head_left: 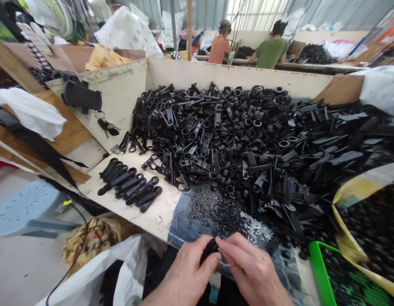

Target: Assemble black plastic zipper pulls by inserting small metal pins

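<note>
Close to my body at the bench's front edge, my left hand (197, 263) is closed round a small black plastic part (210, 250), mostly covered by the fingers. My right hand (248, 265) meets it from the other side, its fingertips pinched on the part's end. A thin pale sliver shows under the right fingers; its kind is unclear. Just beyond the hands lie small grey metal pieces (203, 204), small black pieces (227, 214) and shiny silver pins (256, 227) on a dark blue cloth (179, 221).
A large heap of black plastic parts (203, 127) fills the bench. Several long black pieces (130, 185) lie in a row at left. A green tray (321, 267) and yellow-edged sack (346, 229) stand right, a blue stool (25, 204) left. Two people (270, 51) sit beyond.
</note>
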`<state>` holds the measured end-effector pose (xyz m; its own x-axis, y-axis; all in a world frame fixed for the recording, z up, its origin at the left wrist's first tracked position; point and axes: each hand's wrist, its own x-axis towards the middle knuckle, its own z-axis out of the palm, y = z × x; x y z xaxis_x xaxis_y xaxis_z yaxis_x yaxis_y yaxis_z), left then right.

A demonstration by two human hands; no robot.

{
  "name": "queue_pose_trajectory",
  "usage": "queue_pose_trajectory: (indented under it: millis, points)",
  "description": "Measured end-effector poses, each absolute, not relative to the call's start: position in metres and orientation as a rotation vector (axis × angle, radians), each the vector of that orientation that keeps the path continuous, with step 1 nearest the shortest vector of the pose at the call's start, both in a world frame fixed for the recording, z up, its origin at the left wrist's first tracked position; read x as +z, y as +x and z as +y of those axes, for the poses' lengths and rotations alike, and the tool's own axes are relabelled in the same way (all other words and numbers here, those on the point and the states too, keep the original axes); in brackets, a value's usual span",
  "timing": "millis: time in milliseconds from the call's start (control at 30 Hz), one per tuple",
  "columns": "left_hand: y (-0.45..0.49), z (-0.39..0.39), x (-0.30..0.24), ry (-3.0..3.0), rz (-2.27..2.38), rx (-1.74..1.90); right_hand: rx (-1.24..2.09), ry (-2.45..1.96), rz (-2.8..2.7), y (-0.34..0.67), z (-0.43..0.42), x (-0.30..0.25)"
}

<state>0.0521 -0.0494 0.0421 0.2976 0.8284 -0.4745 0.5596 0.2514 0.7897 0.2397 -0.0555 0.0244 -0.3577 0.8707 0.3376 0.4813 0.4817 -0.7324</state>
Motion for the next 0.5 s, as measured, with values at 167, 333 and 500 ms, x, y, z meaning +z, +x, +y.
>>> queue_pose_trajectory:
  millis: [167, 333, 500]
  points:
    - [0.043, -0.052, 0.048, 1.578, 1.205, 0.373, 0.949, -1.216, -1.694, 0.243, -0.060, 0.025]
    - [0.031, -0.062, 0.049, 1.776, 0.937, 0.548, 1.258, -1.337, -1.439, 0.238, -0.076, 0.021]
    - [0.031, -0.067, 0.039, 1.918, 1.038, 0.602, 1.408, -1.356, -1.149, 0.222, -0.082, 0.009]
